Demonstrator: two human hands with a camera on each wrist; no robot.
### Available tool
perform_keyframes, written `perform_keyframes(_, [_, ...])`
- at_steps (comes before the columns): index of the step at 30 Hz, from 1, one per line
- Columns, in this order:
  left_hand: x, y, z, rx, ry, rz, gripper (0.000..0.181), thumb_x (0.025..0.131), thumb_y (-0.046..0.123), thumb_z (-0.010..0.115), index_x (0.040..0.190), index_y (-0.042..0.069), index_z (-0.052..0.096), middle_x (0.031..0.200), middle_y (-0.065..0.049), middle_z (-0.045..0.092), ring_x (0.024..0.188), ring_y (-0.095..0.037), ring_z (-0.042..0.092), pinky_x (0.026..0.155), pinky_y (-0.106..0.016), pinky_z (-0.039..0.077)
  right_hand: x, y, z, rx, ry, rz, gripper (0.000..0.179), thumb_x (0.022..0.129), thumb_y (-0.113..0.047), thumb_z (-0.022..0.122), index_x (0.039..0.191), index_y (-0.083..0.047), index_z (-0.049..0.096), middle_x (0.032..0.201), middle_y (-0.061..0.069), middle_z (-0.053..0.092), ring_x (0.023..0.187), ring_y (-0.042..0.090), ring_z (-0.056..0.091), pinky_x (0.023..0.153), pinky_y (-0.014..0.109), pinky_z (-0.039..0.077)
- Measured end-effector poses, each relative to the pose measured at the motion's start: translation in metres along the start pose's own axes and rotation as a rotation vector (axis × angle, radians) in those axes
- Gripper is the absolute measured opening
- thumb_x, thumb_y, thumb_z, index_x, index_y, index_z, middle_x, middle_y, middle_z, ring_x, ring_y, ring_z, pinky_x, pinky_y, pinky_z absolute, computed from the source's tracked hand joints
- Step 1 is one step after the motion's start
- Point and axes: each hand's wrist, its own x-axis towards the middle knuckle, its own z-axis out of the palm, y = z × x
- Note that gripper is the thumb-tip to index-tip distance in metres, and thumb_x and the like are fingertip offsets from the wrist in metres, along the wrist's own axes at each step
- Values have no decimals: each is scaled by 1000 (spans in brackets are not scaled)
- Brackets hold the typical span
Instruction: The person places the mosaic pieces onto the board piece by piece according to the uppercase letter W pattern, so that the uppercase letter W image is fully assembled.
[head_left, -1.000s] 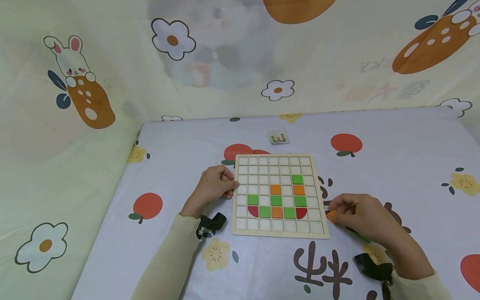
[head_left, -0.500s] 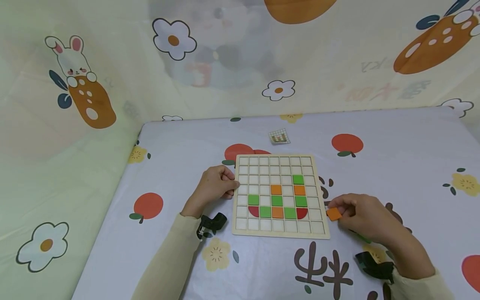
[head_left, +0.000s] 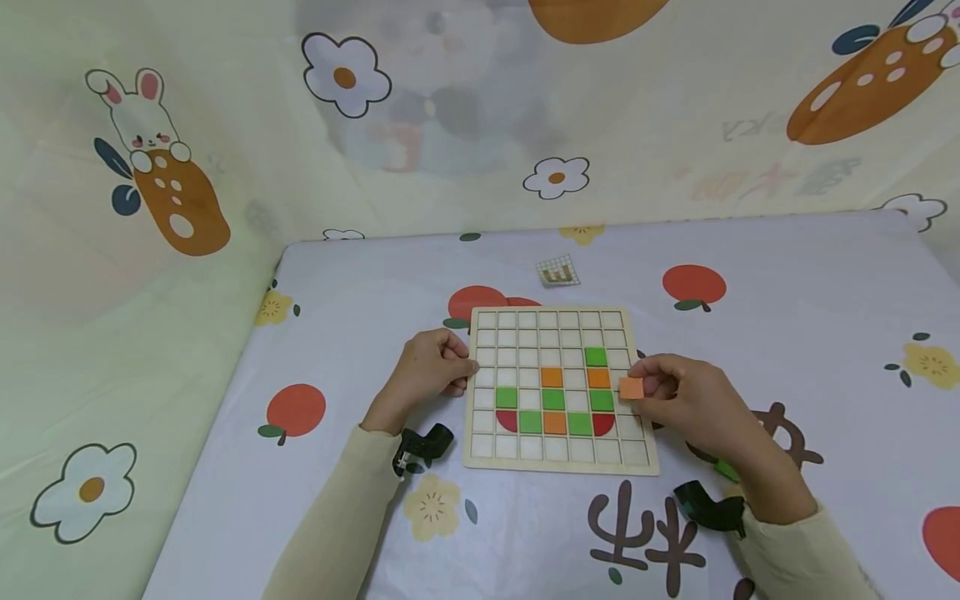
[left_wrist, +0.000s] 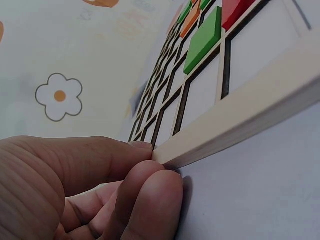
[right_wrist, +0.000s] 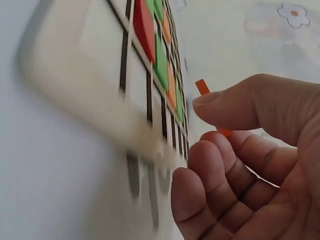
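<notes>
A square wooden grid board point(head_left: 562, 467) lies on the cloth-covered table, with several green, orange and red tiles set in its cells. My left hand point(head_left: 431, 364) pinches its left edge; in the left wrist view the thumb point(left_wrist: 100, 160) is on top of the frame and the fingertips lie against its side. Between thumb and fingers my right hand point(head_left: 697, 408) holds an orange square tile point(head_left: 631, 388), over the board's right rim. Seen edge-on in the right wrist view, the held tile point(right_wrist: 201, 86) sticks out past the thumb.
Behind the board lies a small card point(head_left: 558, 271) printed with a coloured grid pattern. A bright green patch point(head_left: 726, 471) shows beside my right wrist, partly hidden, its kind unclear. The patterned cloth wall point(head_left: 450, 192) rises at the table's back edge.
With the orange tile pinched in it, my right hand has moved left and away from me, from beside the board to over its right rim. My left hand stays put.
</notes>
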Motion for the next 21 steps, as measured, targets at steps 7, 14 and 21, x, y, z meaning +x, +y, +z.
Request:
perform_keyframes(7, [0,0,0,14,5,1,18,91,7,80,97,2,63,75,-9,66,56,-15,65,57,-25,61,16,-20,15,96,-19,-1,30,86,-3,78,114,1,69,89,8,64,81,23,59,63,20,52])
perform_keyframes(14, [1,0,0,4,7,2,18,91,7,80,96,2,63,75,-10,66,56,-14,65,57,-26,61,29,-33,31,120,-35,-38,29,85,-4,78,113,0,70,89,7,63,78,21,57,64,21,51])
perform_keyframes(21, [1,0,0,-4,1,-9,20,91,7,80,98,2,62,76,-10,66,57,-15,65,57,-26,61,37,-42,45,138,-57,-31,28,86,-5,76,113,-3,70,90,8,61,80,22,57,63,23,50])
